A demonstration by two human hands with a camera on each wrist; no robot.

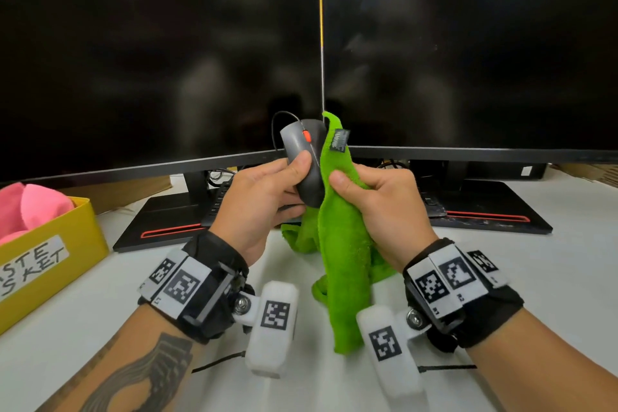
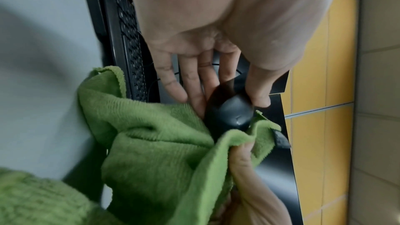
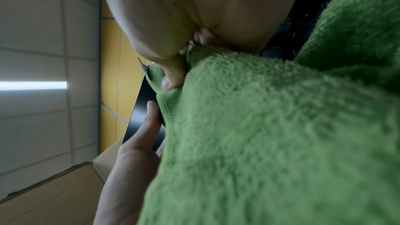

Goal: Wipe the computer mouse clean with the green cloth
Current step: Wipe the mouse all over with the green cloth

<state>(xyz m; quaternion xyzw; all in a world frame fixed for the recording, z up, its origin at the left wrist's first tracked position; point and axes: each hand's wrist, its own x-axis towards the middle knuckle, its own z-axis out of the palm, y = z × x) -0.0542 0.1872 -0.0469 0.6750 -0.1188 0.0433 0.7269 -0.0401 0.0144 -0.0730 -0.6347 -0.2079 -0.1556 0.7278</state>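
On the desk, far left: yellow basket [image 1: 50, 244] is sitting at the edge, carrying a handwritten label and holding pink cloth [image 1: 31, 207].
Behind your hands: left monitor [image 1: 150, 53] and right monitor [image 1: 468, 43] are standing side by side, both screens dark, their black bases resting on the white desk [image 1: 535, 271].
Left hand [image 1: 257, 197]: you are holding the computer mouse [image 1: 302, 157] raised off the desk, in front of the seam between the two monitors. Your thumb is pressing on its top and your fingers are curling around its underside, as the left wrist view confirms.
Computer mouse: it is pointing up and away from you, orange scroll wheel facing you, cable looping off its front end.
Green cloth [image 1: 341, 244]: it is lying against the right side of the mouse, its dark tag showing near the top, and its lower part is hanging down to the desk between your wrists.
Right hand [image 1: 378, 211]: you are gripping the green cloth, thumb pinching a fold against your curled fingers, just beside the mouse.
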